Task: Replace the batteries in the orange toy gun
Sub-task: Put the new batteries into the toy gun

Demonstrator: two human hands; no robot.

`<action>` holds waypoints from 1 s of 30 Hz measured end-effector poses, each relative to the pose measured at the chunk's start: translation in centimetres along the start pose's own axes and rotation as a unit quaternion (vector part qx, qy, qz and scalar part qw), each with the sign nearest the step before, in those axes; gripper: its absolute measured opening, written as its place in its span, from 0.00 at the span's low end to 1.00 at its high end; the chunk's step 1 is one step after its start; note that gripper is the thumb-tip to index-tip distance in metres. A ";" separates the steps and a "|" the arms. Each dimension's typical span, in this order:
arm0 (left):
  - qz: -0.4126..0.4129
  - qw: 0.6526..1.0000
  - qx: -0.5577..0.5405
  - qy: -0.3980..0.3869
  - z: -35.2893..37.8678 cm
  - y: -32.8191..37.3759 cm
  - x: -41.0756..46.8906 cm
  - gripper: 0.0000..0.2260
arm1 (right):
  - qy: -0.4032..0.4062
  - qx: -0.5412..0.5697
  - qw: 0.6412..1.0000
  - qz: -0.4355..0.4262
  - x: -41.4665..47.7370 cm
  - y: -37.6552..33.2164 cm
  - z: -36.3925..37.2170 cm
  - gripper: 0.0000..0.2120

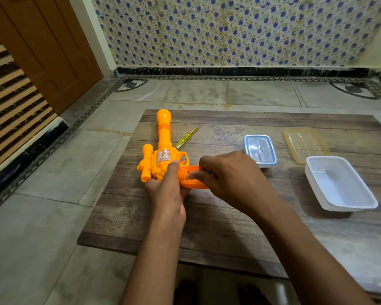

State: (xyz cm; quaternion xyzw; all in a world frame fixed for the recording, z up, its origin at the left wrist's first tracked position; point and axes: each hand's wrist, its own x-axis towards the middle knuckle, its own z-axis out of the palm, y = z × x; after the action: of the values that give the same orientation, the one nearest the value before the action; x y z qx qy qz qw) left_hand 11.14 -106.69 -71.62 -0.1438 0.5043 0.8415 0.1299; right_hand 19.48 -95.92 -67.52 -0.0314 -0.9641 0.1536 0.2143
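Grip: left hand (167, 191), right hand (230, 177) on toy gun (157, 165) | barrel (164, 134) points away

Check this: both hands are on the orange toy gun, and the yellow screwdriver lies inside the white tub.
Not inside the white tub: the head view shows the yellow screwdriver lying on the wooden board beside the orange toy gun. The left hand and right hand are both on the gun.
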 end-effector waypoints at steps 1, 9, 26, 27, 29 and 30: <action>-0.001 1.000 0.005 0.001 0.0 0.0 0.0 0.20 | -0.012 -0.004 1.000 0.003 0.0 0.1 0.0 0.19; -0.022 0.999 0.019 0.014 -0.1 0.2 0.0 0.13 | -0.018 0.050 0.998 0.034 -0.3 0.6 0.2 0.15; -0.018 1.000 0.000 0.020 -0.1 0.2 0.3 0.27 | 0.021 0.353 0.864 0.359 -0.2 0.7 0.3 0.17; -0.018 1.000 -0.003 0.021 -0.1 0.2 0.4 0.27 | 0.007 0.362 0.848 0.386 -0.1 0.7 0.3 0.19; -0.024 0.999 -0.012 0.018 -0.1 0.2 0.3 0.26 | -0.035 0.412 0.808 0.421 -0.1 0.7 0.1 0.22; -0.028 0.999 -0.015 0.017 -0.1 0.2 0.3 0.26 | -0.056 0.442 0.785 0.431 -0.1 0.6 -0.1 0.22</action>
State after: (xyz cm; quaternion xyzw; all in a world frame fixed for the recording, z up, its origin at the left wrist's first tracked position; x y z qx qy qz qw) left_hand 10.76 -106.81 -71.59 -0.1743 0.4897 0.8423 0.1428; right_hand 19.59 -95.37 -67.68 -0.3371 -0.6871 0.6407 0.0613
